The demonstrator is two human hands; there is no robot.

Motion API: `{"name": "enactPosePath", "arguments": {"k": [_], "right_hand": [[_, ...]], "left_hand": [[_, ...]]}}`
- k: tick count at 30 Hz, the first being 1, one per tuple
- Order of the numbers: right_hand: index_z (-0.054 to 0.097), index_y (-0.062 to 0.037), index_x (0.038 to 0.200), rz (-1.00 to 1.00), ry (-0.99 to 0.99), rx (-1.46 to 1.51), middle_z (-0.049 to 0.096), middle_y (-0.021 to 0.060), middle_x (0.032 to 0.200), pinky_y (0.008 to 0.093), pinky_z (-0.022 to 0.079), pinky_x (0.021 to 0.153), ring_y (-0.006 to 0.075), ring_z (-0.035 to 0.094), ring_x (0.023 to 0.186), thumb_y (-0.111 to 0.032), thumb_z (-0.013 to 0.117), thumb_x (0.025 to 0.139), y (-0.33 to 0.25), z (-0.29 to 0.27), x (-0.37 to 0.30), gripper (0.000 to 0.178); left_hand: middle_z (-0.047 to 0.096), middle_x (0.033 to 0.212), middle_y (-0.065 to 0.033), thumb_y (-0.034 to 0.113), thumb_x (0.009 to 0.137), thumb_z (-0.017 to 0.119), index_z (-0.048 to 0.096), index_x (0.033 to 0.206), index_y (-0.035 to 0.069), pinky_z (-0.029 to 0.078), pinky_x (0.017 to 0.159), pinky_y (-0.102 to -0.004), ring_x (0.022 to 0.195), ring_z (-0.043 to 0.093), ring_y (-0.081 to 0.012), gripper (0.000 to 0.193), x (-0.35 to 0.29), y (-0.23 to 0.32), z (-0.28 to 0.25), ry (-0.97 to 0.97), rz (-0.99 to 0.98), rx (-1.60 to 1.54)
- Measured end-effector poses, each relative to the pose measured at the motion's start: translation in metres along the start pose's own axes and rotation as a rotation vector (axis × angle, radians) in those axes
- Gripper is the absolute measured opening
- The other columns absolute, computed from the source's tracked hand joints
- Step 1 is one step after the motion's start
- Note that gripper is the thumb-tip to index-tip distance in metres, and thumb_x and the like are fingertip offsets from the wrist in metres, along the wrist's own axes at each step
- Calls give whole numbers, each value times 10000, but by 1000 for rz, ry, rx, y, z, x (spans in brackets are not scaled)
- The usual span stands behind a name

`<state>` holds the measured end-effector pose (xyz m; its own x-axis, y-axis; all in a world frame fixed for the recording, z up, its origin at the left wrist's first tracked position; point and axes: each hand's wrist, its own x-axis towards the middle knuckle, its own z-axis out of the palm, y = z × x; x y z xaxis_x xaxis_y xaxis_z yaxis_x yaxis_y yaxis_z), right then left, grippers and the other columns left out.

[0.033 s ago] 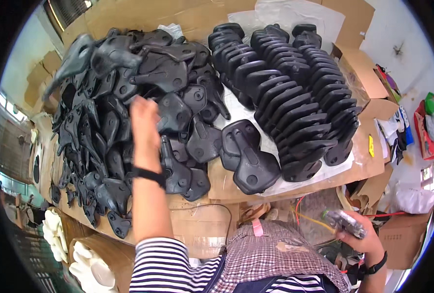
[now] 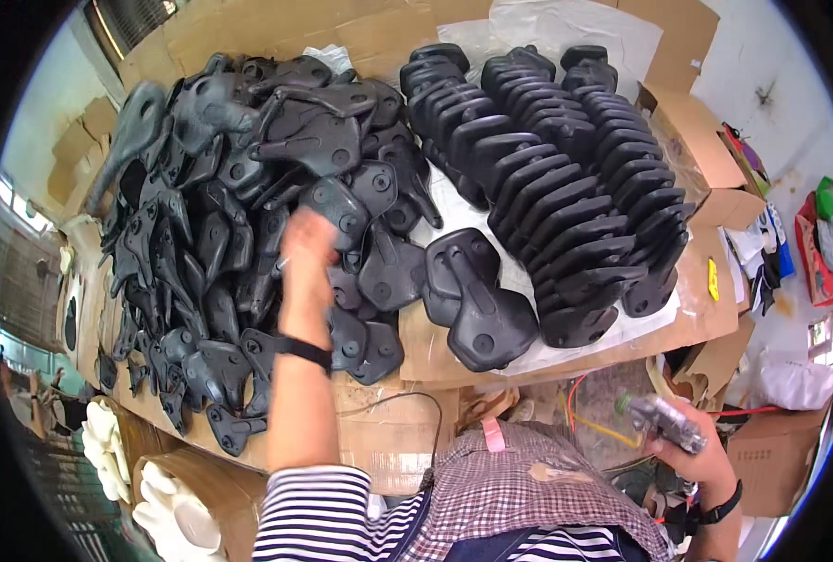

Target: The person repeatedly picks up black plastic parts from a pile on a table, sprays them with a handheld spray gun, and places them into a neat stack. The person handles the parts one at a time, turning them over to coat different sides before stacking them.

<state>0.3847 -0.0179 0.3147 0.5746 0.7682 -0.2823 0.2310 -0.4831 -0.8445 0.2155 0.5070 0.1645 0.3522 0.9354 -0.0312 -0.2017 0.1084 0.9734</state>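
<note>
My left hand (image 2: 306,248) is over a heap of black moulded pieces (image 2: 215,244), each with a wide rounded body, a narrowing neck and a round knob. Its fingers are smeared by motion, so I cannot tell whether they touch or hold a piece. At the lower right, away from the heap, my right hand (image 2: 707,459) is closed around a dark, metallic-looking hand tool (image 2: 664,423) with a green end. A yellow hose (image 2: 596,426) runs close to it. Just right of the heap, a loose black piece (image 2: 493,328) overlaps another.
Tight rows of similar black pieces (image 2: 566,225) stand on white sheeting at the right of the cardboard-covered table (image 2: 426,361). Below the table's left edge are white moulded parts (image 2: 177,515) by a carton. A brown box (image 2: 777,459) stands at the far right.
My left hand has shifted right and slightly nearer to me over the heap. A piece at the upper left of the heap has settled. The right hand stays almost in place with the tool.
</note>
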Motion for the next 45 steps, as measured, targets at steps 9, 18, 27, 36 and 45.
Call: {"name": "enactPosePath", "arguments": {"k": [9, 18, 27, 36, 45], "right_hand": [[485, 17, 1273, -28, 50, 176, 645, 103, 871, 325, 519, 721, 182, 648, 773, -121, 725, 753, -22, -7, -11, 589], [518, -6, 1279, -1, 1, 165, 635, 70, 1016, 300, 503, 740, 126, 601, 823, -61, 718, 773, -20, 2, 5, 547], [538, 0, 1245, 40, -23, 92, 657, 80, 997, 304, 520, 706, 136, 620, 838, -57, 731, 750, -3, -1, -17, 535], [484, 1, 1296, -50, 111, 257, 644, 103, 902, 312, 518, 714, 174, 640, 796, -80, 725, 764, -3, 8, -8, 590], [485, 17, 1278, 83, -86, 29, 655, 83, 895, 318, 523, 745, 164, 650, 792, -97, 716, 772, 11, -1, -17, 568]], "left_hand": [[644, 1031, -103, 121, 798, 721, 586, 1148, -24, 494, 721, -316, 808, 616, -178, 403, -142, -165, 80, -140, -626, 255], [655, 1023, -101, 9, 866, 582, 603, 1067, 3, 501, 865, -369, 920, 627, -217, 202, -72, -43, 64, -263, -267, -363], [593, 1198, -121, 35, 873, 578, 541, 1189, -6, 405, 1016, -442, 1108, 557, -281, 320, -8, -108, 21, -196, -492, -469], [636, 975, -40, 29, 828, 650, 602, 1006, 53, 459, 840, -347, 914, 590, -200, 186, -36, -151, 61, -133, -512, -167], [570, 1088, -63, 204, 884, 645, 498, 1219, 16, 436, 835, -296, 948, 543, -161, 412, 18, 85, 10, 304, 434, -221]]}}
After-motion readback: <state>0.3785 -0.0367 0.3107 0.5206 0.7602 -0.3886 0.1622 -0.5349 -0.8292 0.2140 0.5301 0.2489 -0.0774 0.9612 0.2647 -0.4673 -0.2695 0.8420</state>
